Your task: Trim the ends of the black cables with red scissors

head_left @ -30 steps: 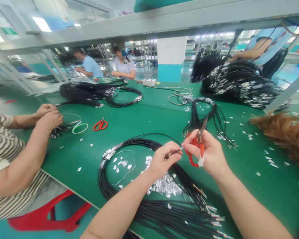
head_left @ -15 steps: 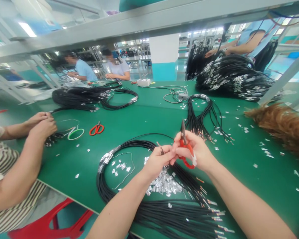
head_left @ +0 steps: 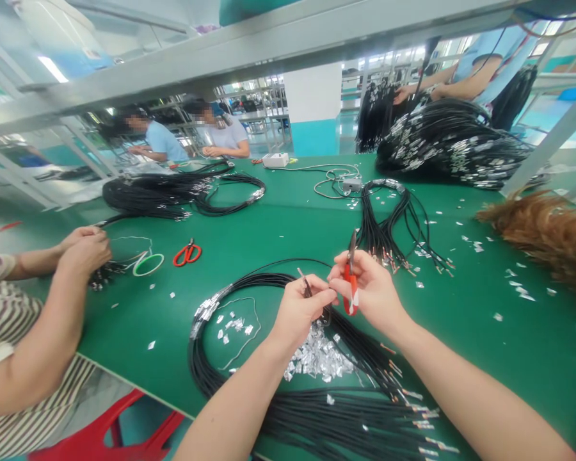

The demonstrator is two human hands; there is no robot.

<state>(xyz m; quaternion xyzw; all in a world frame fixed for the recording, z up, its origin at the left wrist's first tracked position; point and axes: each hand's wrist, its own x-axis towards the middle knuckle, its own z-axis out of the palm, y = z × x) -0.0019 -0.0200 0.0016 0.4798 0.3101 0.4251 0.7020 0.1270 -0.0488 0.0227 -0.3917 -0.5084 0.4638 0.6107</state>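
My left hand (head_left: 307, 301) is closed around the end of a black cable, whose tip (head_left: 303, 276) pokes up above the fingers. In my right hand (head_left: 367, 282) is a pair of red-handled scissors (head_left: 350, 282), blades pointing up, while the thumb and fingertips meet those of my left hand. What lies between the fingertips is too small to make out. Under my hands spreads a looped bundle of black cables (head_left: 206, 358) with bare copper-coloured ends at the right. A heap of silvery foil scraps (head_left: 319, 355) lies inside the loop.
On the green table (head_left: 288, 224) are another pair of red scissors (head_left: 187, 253), a green-rimmed tape roll (head_left: 148, 264), cable bundles (head_left: 144, 195) and a big cable heap (head_left: 451, 144). A co-worker's hands (head_left: 86, 250) work at left. A brown furry thing (head_left: 542, 224) lies right.
The scissors in my right hand have turned, so their handles now appear edge-on. My left hand has shifted slightly left, and the fingertips of both hands stay close together.
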